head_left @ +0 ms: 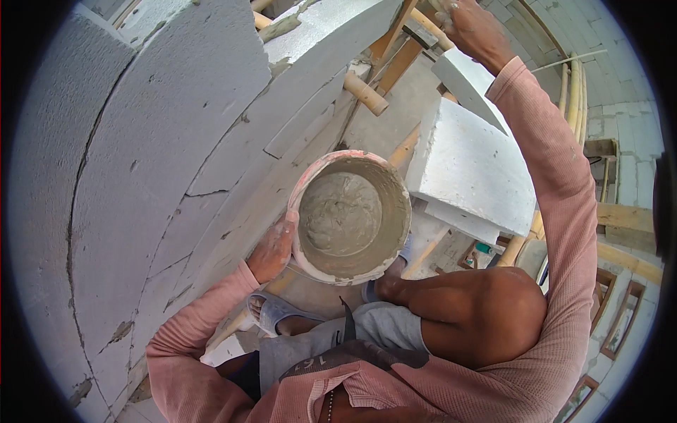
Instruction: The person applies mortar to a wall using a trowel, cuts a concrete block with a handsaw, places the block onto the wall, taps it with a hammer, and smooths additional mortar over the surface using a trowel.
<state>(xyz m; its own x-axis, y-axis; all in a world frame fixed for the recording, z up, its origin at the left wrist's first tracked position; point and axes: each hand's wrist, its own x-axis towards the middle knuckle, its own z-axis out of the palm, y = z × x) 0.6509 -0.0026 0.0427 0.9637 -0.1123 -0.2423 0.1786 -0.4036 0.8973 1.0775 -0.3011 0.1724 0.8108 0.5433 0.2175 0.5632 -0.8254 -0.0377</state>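
Note:
My left hand (273, 250) grips the rim of a mortar-caked bucket (396, 218) at its left side, fingers closed around the edge. Wet grey mortar (340, 213) fills the bottom of the bucket. Its rim shows pinkish red under the smears. At the top edge of the view, my right hand (476, 32) is stretched far forward with its fingers curled. What those fingers hold is cut off and cannot be made out. Below that hand lie white lightweight blocks (474, 166).
A wall of large white blocks (162, 120) with mortar joints rises along the left. A round wooden pole end (366, 94) juts out of it. Bamboo poles (577, 99) stand at the right. My bent knee (504, 310) is close to the bucket.

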